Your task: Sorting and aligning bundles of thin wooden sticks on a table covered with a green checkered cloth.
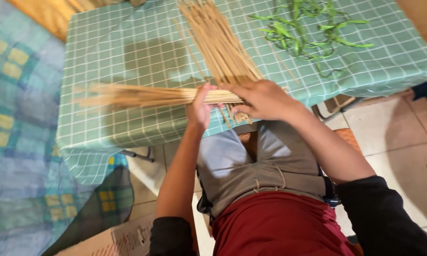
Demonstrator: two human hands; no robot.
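Note:
My left hand [200, 108] grips a bundle of thin tan sticks [137, 96] that points left across the table, blurred by motion. My right hand [263, 99] is closed over the near end of the same bundle, beside the left hand. A larger pile of tan sticks [218, 40] lies on the green checked tablecloth [118, 52], fanning away from the hands toward the far edge. The sticks' near ends are hidden under my right hand.
Green leaf strips [313, 28] lie tangled at the far right of the table. A patterned blue and yellow blanket [14, 118] covers the left side. Pale floor tiles [398, 137] show on the right. A cardboard box [123, 239] sits near my left elbow.

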